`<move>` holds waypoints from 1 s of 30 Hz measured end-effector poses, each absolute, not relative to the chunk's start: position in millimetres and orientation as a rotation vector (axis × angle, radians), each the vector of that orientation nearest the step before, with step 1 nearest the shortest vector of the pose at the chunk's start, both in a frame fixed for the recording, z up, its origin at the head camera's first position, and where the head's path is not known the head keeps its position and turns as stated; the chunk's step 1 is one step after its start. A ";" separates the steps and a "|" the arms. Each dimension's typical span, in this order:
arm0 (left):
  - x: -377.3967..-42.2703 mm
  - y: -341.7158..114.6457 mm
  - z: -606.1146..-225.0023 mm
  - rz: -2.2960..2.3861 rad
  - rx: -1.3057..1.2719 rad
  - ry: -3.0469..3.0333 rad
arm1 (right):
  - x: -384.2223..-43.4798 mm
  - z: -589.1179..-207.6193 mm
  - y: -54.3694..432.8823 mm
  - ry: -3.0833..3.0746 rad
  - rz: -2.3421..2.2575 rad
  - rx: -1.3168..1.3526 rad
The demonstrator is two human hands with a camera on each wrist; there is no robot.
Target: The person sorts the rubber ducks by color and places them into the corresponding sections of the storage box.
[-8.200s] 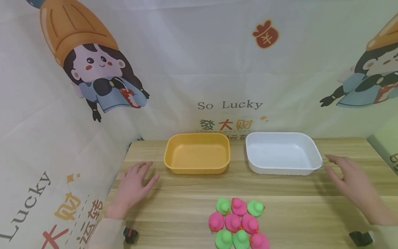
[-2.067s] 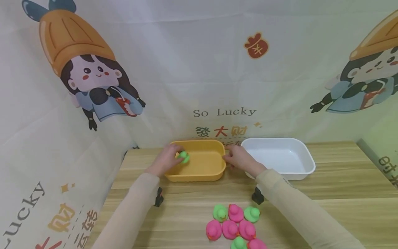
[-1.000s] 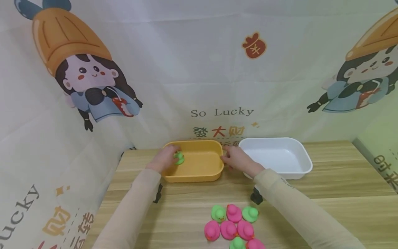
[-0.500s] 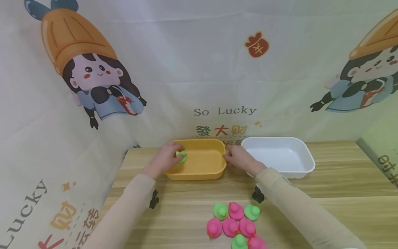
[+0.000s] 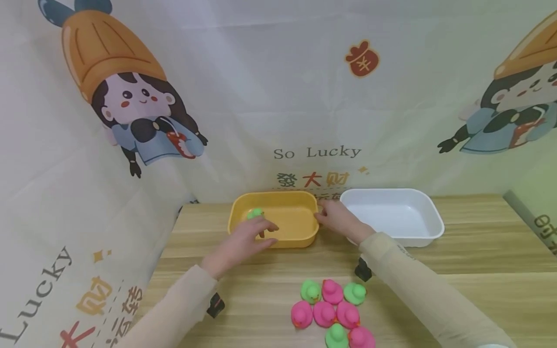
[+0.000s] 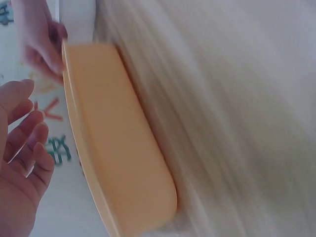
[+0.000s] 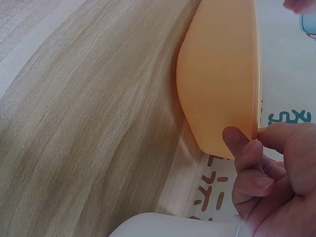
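A green rubber duck [image 5: 256, 212] sits in the left part of the yellow plastic tray [image 5: 300, 237], partly hidden behind my left hand [image 5: 244, 239]. That hand hovers over the tray's near rim, fingers spread loosely with nothing between them; the left wrist view shows its fingers [image 6: 37, 160] relaxed beside the tray. At the tray's right end, my right hand [image 5: 341, 221] pinches the rim. In the right wrist view its thumb and forefinger [image 7: 236, 139] meet at the yellow edge. Pink ducks [image 5: 324, 314] and green ducks [image 5: 337, 336] stand grouped on the table, closer to me.
A white tray [image 5: 393, 241] stands right of the yellow one, behind my right wrist. Both trays are near the back edge of the wooden table [image 5: 483, 251]. A printed cloth [image 5: 243, 121] hangs behind and along the left side.
A green duck from the front row is now in the yellow tray. My left hand has let go of it and drawn back toward me. The right hand has stayed on the rim lately.
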State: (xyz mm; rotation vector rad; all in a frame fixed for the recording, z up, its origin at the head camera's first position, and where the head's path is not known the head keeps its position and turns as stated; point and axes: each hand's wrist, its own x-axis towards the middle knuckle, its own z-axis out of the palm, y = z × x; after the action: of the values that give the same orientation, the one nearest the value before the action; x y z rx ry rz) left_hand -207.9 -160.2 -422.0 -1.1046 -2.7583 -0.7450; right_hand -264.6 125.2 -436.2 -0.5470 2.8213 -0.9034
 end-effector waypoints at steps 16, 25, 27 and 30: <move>-136.8 -110.3 -439.7 -0.770 -1.485 -2.657 | -263.4 -430.3 127.2 2.753 -0.923 -0.502; -100.5 -89.7 -453.7 -0.614 -1.646 -2.535 | -263.2 -428.1 129.1 2.722 -0.924 -0.537; -94.9 -86.0 -454.6 -0.607 -1.675 -2.565 | -263.8 -428.7 129.2 2.719 -0.919 -0.533; -90.2 -80.5 -456.7 -0.606 -1.693 -2.609 | -264.3 -430.3 129.4 2.721 -0.909 -0.525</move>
State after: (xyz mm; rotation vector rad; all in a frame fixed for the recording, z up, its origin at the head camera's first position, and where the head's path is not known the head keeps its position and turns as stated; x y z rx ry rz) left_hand -90.2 -80.5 -456.7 -1.6933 -2.6095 -0.6058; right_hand -264.3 129.4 -430.3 -0.5253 2.7214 -0.9089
